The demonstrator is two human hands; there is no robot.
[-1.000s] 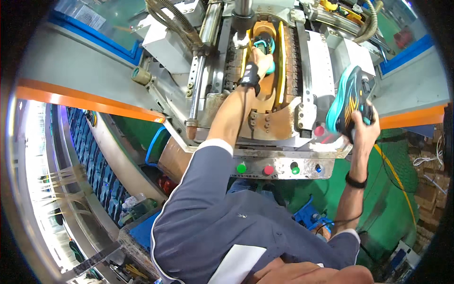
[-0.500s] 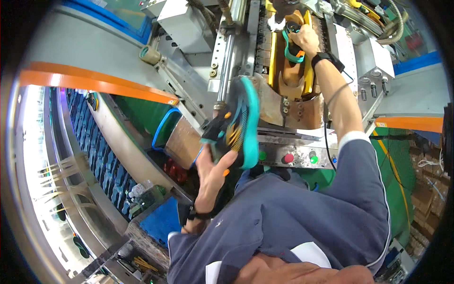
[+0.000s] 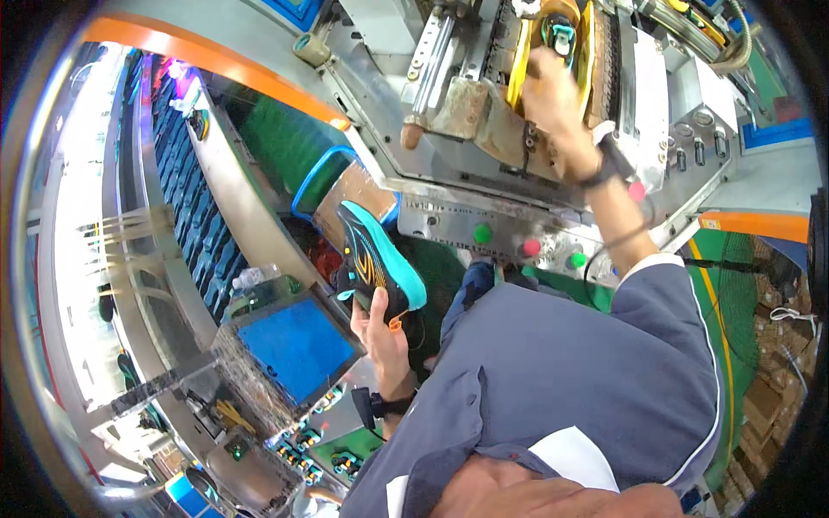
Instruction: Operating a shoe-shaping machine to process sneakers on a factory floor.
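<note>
A black sneaker [image 3: 370, 250] with a turquoise sole and orange-yellow stripes is gripped near its heel end by my left hand [image 3: 382, 341], thumb on its side. The shoe is tilted, toe pointing away from me, left of the machine's front panel. My right hand [image 3: 555, 108], smeared by motion, is over the front of the machine, just nearer to me than a second black and turquoise shoe [image 3: 560, 36]. That shoe sits between two yellow side pads [image 3: 519, 65] of the machine. Blur hides whether the right fingers hold anything.
Coloured push buttons, among them a green one [image 3: 483, 233], line the machine's front panel. At left runs a conveyor [image 3: 194, 198] bearing dark blue pieces. A blue-topped stand [image 3: 298, 345] is near my left arm. Beyond it stands a blue-framed chair [image 3: 345, 203].
My left hand has carried the sneaker left and away from the machine. My right hand has drawn back from the shoe in the machine. The whole view has shifted.
</note>
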